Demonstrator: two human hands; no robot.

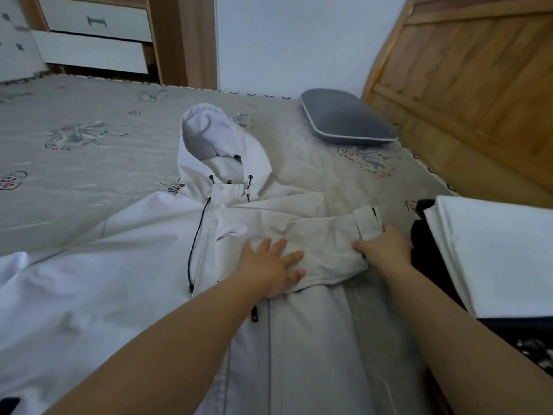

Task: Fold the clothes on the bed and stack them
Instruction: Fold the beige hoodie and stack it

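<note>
On the grey flower-printed bed sheet [89, 181] lies the white hooded zip-up jacket [155, 274], front up, one sleeve [323, 241] folded across its chest. Left hand [270, 266] presses that sleeve flat, fingers spread; right hand [384, 248] grips the cuff end (fingers curled under), beside a folded white-and-black stack [490, 256]

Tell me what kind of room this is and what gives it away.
Most likely a bedroom. A bed with a patterned sheet fills the view, a grey pillow lies by a wooden headboard, and a drawer unit stands against the far wall.
</note>
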